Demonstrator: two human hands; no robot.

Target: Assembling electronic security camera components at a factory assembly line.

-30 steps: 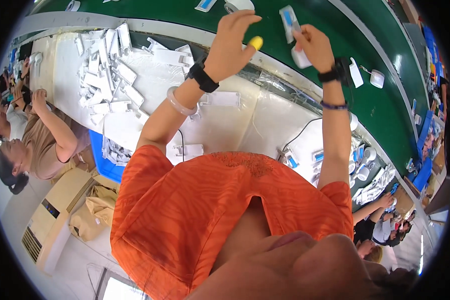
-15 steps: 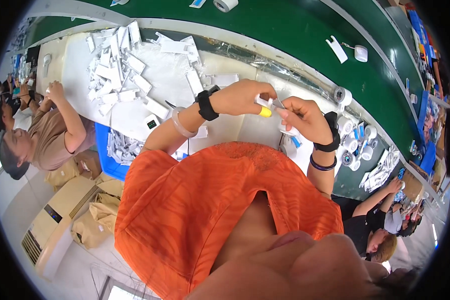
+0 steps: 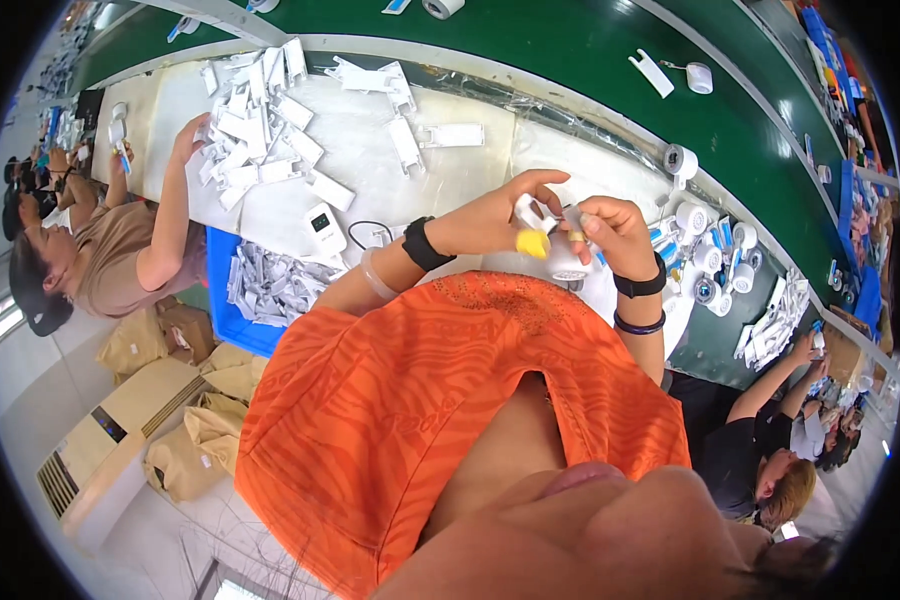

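My left hand [image 3: 485, 215] is closed around a small white plastic part [image 3: 536, 213]; a yellow cover [image 3: 533, 243] sits at the tip of one of its digits. Close beside it, my right hand [image 3: 616, 235] pinches a small, thin, pale piece [image 3: 572, 216] between thumb and fingers, its kind too small to make out. The two hands are near each other above the white work surface. Below them, partly hidden by the fingers, stands a round white device [image 3: 568, 268].
Loose white plastic housings [image 3: 260, 125] lie heaped at the left; more fill a blue bin [image 3: 232, 325]. A white handheld device [image 3: 325, 229] lies near my left forearm. White cylindrical units [image 3: 708, 258] cluster at the right. Beyond runs a green belt [image 3: 560, 60]. A co-worker [image 3: 100, 250] reaches toward the heap.
My hands have shifted slightly and the white part has turned, now showing more between them. The co-worker at the left has moved a hand onto the heap. The whole view has shifted a little.
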